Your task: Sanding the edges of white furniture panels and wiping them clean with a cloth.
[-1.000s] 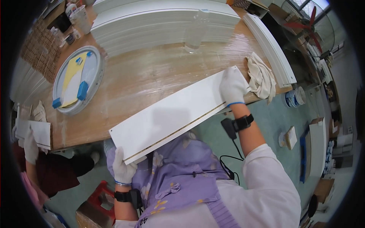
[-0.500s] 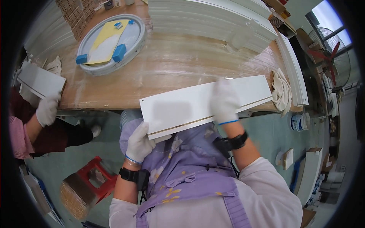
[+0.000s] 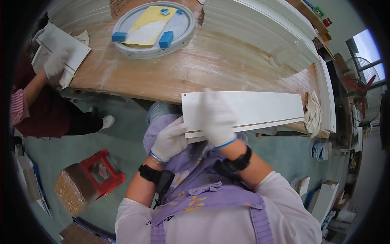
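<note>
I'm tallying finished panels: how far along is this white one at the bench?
Done: stacked white panels lie on the wooden bench. In hand: the left hand grips the white panel by its end while the right hand lies blurred across its face. Left: cannot tell how much of it remains.

Both hands wear white gloves. The left hand (image 3: 170,138) sits close in front of the chest, fingers curled and thumb up, gripping at its fingertips; a dark band and a thin bracelet circle its wrist, and the forearm runs down and inward, bare to a pushed-up white sleeve. The right hand (image 3: 216,117) lies flat, palm down, fingers spread forward and blurred. A dark watch wraps its wrist, the forearm angling back to the right.
</note>
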Demonstrator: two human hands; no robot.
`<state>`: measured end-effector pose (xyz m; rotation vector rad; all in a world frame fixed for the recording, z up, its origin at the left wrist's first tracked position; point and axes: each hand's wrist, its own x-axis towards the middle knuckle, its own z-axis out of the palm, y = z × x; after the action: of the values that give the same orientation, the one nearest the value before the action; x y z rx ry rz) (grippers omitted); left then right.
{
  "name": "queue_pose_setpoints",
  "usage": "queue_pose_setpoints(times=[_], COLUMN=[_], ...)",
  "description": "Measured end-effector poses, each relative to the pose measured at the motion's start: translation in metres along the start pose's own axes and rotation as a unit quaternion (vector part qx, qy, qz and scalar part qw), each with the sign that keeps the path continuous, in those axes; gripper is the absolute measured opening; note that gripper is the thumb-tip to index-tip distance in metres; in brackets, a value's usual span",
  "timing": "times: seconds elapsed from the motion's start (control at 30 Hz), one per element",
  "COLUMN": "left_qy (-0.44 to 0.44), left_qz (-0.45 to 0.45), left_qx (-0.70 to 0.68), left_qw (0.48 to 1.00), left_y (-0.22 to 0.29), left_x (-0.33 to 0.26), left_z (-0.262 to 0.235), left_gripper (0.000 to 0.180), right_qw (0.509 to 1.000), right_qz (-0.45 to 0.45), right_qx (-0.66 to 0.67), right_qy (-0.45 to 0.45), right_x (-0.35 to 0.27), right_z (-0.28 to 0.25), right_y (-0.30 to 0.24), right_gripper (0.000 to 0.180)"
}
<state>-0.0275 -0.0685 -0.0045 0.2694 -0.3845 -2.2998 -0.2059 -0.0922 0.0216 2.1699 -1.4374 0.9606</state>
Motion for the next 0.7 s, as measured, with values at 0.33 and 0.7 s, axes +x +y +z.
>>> queue_pose_setpoints(times=[0.33, 0.7], left_qy=[-0.015, -0.011], left_qz=[0.019, 0.007], left_qx=[-0.002, -0.053], left_qw=[1.000, 0.998], left_y=[0.000, 0.000], left_x=[0.001, 0.002], left_z=[0.000, -0.004], left_gripper=[0.050, 0.072], right_qw=[0.957, 0.963], right_qz=[0.216, 0.109], right_qx=[0.008, 0.085], right_qy=[-0.194, -0.230], right_x=[0.039, 0.050], right_z=[-0.013, -0.016], right_y=[-0.027, -0.039], right_gripper=[0.024, 0.029])
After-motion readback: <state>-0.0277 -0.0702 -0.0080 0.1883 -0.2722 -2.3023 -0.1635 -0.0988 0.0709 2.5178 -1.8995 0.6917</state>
